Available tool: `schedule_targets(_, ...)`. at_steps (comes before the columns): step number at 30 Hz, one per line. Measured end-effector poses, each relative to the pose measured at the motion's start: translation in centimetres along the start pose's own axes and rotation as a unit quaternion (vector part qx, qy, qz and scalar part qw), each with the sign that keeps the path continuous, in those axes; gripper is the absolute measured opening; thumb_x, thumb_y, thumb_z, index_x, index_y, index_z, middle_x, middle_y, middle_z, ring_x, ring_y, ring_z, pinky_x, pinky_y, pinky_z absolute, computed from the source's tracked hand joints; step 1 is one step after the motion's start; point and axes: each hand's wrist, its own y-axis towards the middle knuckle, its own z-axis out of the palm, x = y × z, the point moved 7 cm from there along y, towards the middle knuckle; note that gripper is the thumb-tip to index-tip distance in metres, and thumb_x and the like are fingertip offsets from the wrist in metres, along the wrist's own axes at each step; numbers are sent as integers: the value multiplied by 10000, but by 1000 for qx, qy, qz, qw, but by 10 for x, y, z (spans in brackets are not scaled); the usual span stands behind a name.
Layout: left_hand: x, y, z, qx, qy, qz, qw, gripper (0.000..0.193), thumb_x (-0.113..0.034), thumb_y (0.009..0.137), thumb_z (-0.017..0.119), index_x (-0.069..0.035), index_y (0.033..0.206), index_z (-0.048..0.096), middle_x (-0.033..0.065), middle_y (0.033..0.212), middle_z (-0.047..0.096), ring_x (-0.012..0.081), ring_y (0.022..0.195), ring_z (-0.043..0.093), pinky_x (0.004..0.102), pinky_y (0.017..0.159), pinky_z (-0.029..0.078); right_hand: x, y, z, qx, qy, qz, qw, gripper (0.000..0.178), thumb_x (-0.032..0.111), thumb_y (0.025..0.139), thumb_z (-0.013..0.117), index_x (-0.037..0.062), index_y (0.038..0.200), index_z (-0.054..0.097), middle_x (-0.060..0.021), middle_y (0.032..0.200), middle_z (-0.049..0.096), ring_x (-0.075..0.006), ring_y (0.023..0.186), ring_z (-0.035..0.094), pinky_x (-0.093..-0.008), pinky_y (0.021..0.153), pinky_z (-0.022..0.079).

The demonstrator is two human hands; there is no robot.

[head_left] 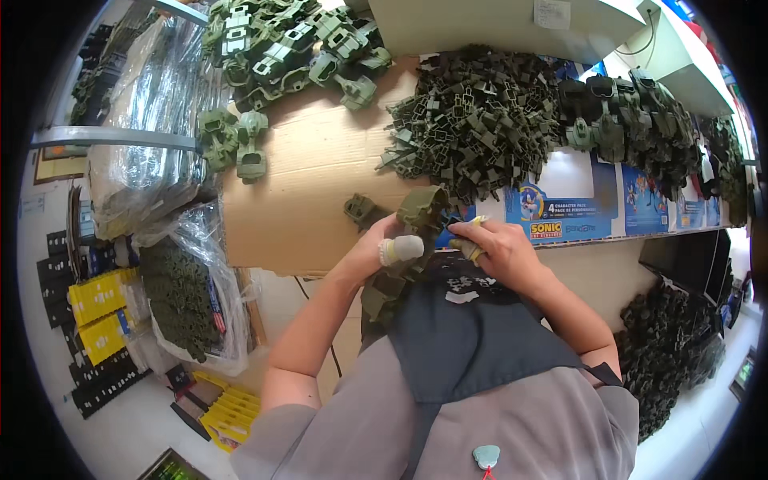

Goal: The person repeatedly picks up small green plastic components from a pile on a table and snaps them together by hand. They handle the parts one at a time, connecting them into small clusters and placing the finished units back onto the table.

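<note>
Close to my body, at the table's near edge, my left hand (pixel 388 250) grips a long, curved olive-green plastic part (pixel 422 210). Its lower end hangs down over my dark apron. A pale finger cover sits on my left thumb. Just to the right, my right hand (pixel 504 252) is closed in a pinch beside the upper end of this part, also with pale covers on its fingers. A small dark bit shows at those fingertips, too small to name. Partly behind my left hand, another green plastic piece (pixel 364 210) lies on the cardboard.
A cardboard sheet (pixel 320 172) covers the table. Large green plastic parts (pixel 280 52) are heaped at the far left, small dark-green clips (pixel 480 120) in the far middle, and more green parts (pixel 632 116) at the right. Plastic-wrapped stacks (pixel 152 120) stand left; a dark pile (pixel 668 352) lies lower right.
</note>
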Motion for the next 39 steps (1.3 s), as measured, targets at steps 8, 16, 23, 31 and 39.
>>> schedule_targets(8, 0, 1, 3, 30, 28, -39, 998, 592, -152, 740, 673, -30, 1251, 403, 43, 1144, 520, 124, 1014, 501, 276, 862, 416, 1, 11, 7, 28, -20, 11, 999, 312, 28, 702, 572, 97, 1006, 578, -106, 701, 562, -292, 657, 574, -381, 587, 461)
schedule_targets(16, -1, 3, 4, 15, 58, 5, 998, 492, -155, 719, 701, -15, 1146, 500, 34, 1040, 574, 115, 915, 538, 278, 817, 436, -14, 20, 11, 61, 100, 35, 992, 267, -8, 676, 561, 53, 933, 599, -147, 805, 602, -319, 730, 588, -386, 644, 468)
schedule_targets(23, 2, 1, 14, 23, 125, 46, 991, 522, -171, 689, 737, -3, 1126, 506, 45, 1000, 587, 103, 884, 537, 277, 792, 437, -23, 6, 23, 50, 122, -6, 991, 349, -40, 594, 521, 52, 926, 575, -152, 812, 589, -334, 788, 574, -413, 695, 466)
schedule_targets(31, 24, 19, -10, -14, -2, -33, 999, 412, -161, 796, 611, -19, 1158, 474, 63, 1009, 586, 136, 862, 577, 267, 753, 475, -39, 7, 8, 57, 306, 82, 947, 356, 18, 705, 599, 69, 1057, 580, -135, 939, 615, -282, 896, 590, -337, 775, 469)
schedule_targets(39, 16, 16, -30, -127, -170, 6, 977, 393, -323, 870, 455, -38, 1138, 495, 126, 936, 616, 202, 789, 619, 313, 668, 526, -304, -80, 19, -320, -38, 418, 849, 263, 78, 650, 610, 88, 910, 580, -137, 879, 579, -288, 856, 530, -366, 741, 423)
